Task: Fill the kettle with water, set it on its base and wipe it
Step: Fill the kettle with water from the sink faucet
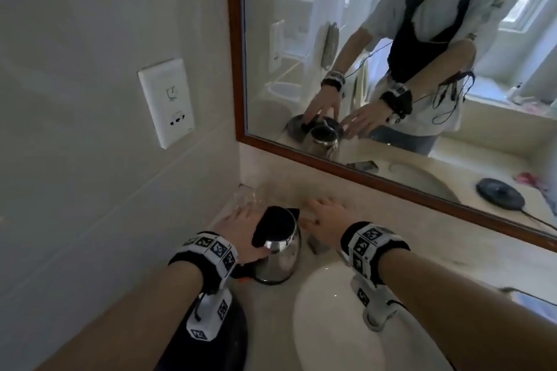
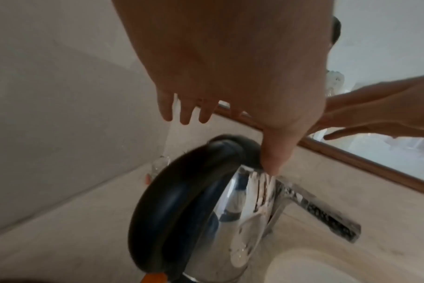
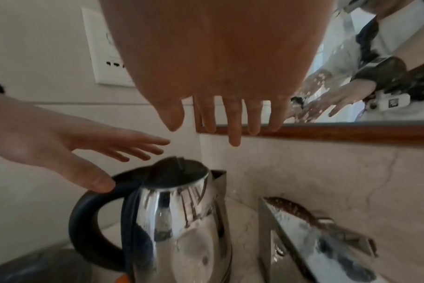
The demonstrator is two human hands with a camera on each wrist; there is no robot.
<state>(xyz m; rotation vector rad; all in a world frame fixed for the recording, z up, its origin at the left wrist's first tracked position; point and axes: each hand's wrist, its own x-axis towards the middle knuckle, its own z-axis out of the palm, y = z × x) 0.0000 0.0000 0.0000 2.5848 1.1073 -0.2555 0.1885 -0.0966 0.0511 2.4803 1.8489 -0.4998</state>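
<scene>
The steel kettle (image 1: 280, 253) with a black lid and handle stands upright on the counter, left of the sink basin (image 1: 331, 319). My left hand (image 1: 241, 226) is spread over its handle side, with the thumb (image 3: 95, 181) resting on top of the black handle (image 3: 90, 206) and the fingers straight. My right hand (image 1: 325, 220) hovers flat to the kettle's right, above the faucet (image 3: 315, 229), holding nothing. The kettle (image 2: 230, 220) fills the lower left wrist view. A dark round base (image 1: 238, 337) lies at the near left, partly hidden under my left wrist.
Clear glasses (image 1: 247, 196) stand in the corner behind the kettle. A wall socket (image 1: 165, 102) is on the tiled wall at left. The wood-framed mirror (image 1: 391, 178) runs along the back of the counter.
</scene>
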